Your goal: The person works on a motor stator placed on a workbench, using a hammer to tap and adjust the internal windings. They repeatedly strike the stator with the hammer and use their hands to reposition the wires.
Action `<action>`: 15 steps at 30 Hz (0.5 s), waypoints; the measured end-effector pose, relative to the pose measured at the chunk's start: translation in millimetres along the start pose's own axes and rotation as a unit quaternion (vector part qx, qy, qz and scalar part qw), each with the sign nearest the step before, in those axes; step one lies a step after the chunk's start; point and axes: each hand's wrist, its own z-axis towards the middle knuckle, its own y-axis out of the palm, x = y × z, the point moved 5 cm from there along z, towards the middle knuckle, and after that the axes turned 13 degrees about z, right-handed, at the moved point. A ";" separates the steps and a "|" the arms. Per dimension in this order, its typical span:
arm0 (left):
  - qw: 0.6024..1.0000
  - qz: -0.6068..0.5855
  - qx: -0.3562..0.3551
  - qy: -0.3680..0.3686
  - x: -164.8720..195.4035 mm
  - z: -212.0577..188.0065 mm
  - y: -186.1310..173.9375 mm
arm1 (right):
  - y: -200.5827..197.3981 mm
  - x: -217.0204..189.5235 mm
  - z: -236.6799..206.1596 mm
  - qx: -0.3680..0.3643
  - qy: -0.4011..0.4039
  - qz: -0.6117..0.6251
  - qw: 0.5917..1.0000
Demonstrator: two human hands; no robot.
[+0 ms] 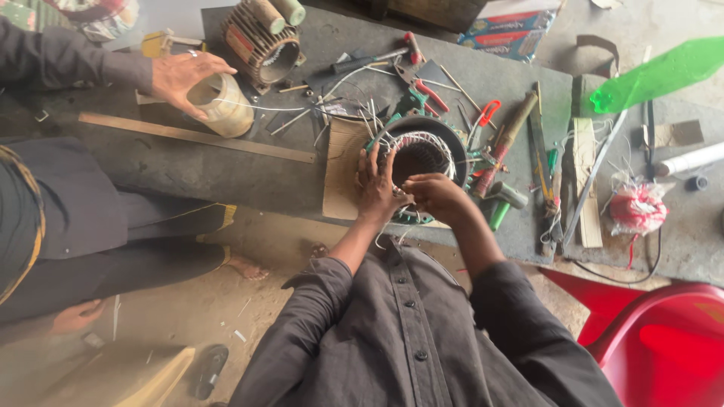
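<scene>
We have our left hand (375, 187) and right hand (436, 194) pinching coil wires on the round dark metal motor stator (419, 154) at the grey table's (226, 169) near edge, most white-tied windings seated, near-side leads loose, untied.

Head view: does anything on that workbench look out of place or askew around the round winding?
The round motor stator overhangs the bench's near edge, with the left hand and right hand on its rim. Loose white wire ends stick out over the cluttered tools. A green blade juts in from the right.
</scene>
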 end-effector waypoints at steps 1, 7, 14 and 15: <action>1.000 -0.004 0.004 -0.001 0.3 -0.1 -1.0 | -4.7 -6.7 -8.0 0.028 -0.012 -0.036 0.999; 0.999 -0.019 0.043 0.018 2.4 0.0 -4.4 | 12.2 -48.8 -70.3 0.199 -0.149 -0.371 0.895; 1.000 -0.014 0.008 0.000 0.9 1.5 0.4 | 13.5 -22.0 -85.2 0.202 -0.036 -0.435 0.877; 1.000 -0.009 0.000 -0.007 0.4 1.8 1.2 | 10.0 -17.5 -86.2 0.192 -0.049 -0.424 0.883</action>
